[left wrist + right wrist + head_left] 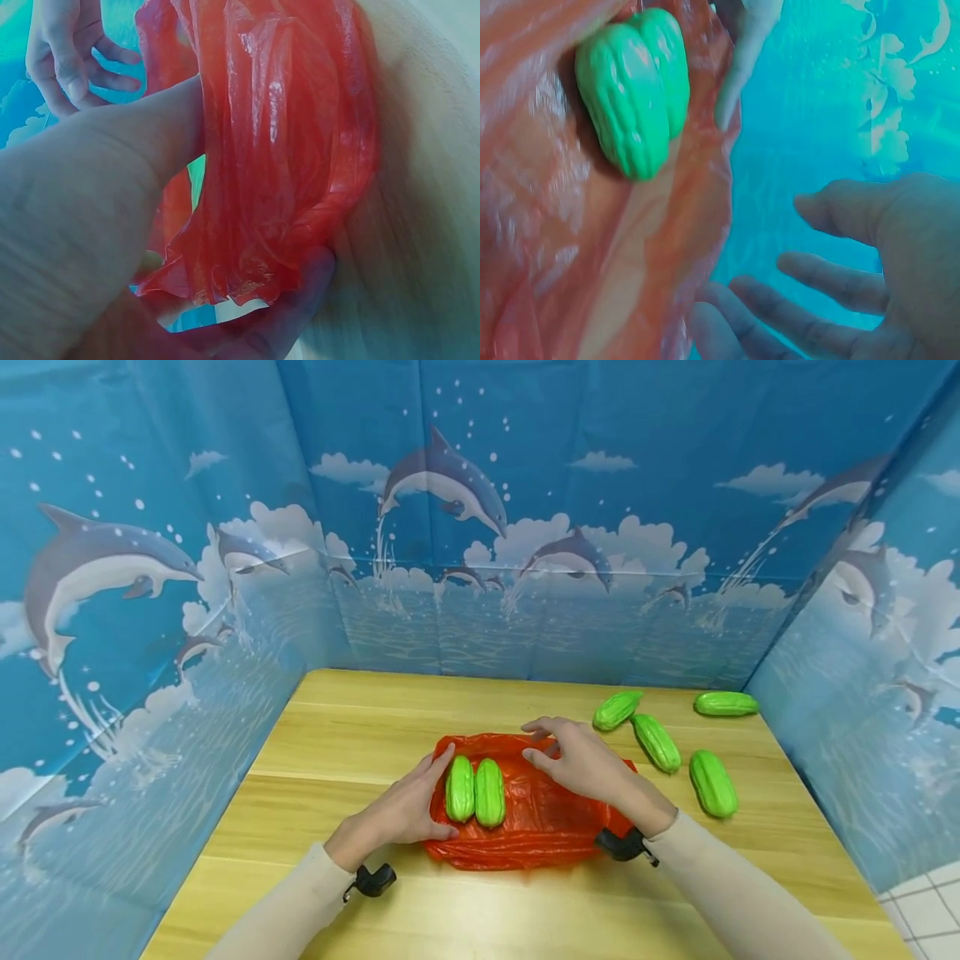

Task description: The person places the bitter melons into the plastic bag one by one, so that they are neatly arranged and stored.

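Ahead of you, blue sheets (pixel 637 410) printed with dolphins (pixel 450 481), clouds (pixel 772 481) and water (pixel 465 627) wall in the left, back and right of your wood table (pixel 360 718); light glares off its near part. White tiles (pixel 930 910) show lower right.

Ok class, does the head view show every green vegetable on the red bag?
No, four green vegetables lie on the wooden table, outside the red bag.
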`<move>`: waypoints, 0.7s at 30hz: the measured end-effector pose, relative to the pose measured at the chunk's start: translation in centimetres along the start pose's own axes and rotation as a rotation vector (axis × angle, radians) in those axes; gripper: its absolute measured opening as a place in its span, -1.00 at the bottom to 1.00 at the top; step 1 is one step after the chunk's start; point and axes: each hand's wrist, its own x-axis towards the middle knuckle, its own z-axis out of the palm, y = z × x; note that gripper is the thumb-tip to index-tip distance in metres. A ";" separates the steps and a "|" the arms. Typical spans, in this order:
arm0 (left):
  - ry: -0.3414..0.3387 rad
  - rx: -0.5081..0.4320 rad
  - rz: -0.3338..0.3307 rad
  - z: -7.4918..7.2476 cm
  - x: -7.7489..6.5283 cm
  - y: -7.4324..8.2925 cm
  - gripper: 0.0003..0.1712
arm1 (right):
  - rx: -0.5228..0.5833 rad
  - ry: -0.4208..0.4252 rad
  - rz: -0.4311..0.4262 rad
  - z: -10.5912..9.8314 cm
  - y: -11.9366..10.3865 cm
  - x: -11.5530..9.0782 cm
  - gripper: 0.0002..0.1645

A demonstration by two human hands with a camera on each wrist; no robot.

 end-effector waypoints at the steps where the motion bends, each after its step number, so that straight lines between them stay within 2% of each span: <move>1: -0.003 0.002 -0.001 0.0 0.0 0.0 0.57 | -0.001 0.011 -0.003 -0.3 0.2 0.0 -0.44; 8: -0.002 0.000 -0.011 0.1 0.0 0.0 0.56 | -0.013 0.065 -0.001 -2.5 1.7 -0.3 -0.45; 13: 0.003 -0.003 -0.018 -0.1 -0.1 -0.3 0.54 | -0.026 0.086 0.037 -4.3 3.0 0.0 -0.41; 21: 0.014 0.016 -0.012 0.1 -0.1 -0.4 0.52 | -0.053 0.120 0.098 -6.8 7.0 -0.5 -0.36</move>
